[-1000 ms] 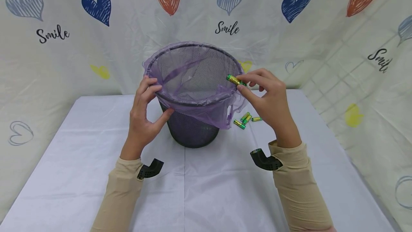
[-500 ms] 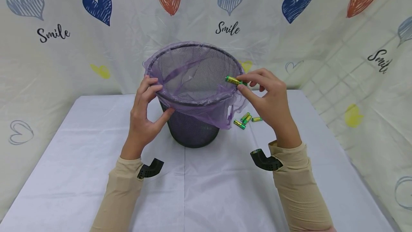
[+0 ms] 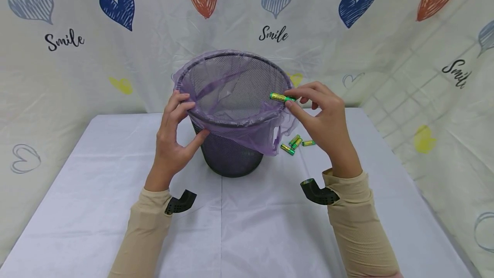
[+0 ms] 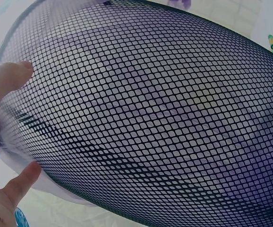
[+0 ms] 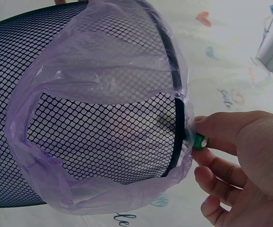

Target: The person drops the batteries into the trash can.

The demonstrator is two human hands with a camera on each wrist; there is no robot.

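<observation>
A black mesh wastebasket stands upright on the table, with a thin purple bin bag folded over its rim. My left hand grips the rim at the left, fingers over the bag edge and thumb against the outer side. In the left wrist view, thumb and finger show beside the mesh. Between thumb and fingertips, my right hand pinches a green and gold battery at the right rim, its far end over the opening. From the right wrist, only the battery's green end shows.
Several loose batteries lie on the white tablecloth to the right of the wastebasket. Behind the table hangs a white curtain printed with hearts. A black bracket sticks out from each sleeve.
The battery in my right hand has turned slightly closer to level, its far end shifting a little left and down. My left hand and the wastebasket look unmoved.
</observation>
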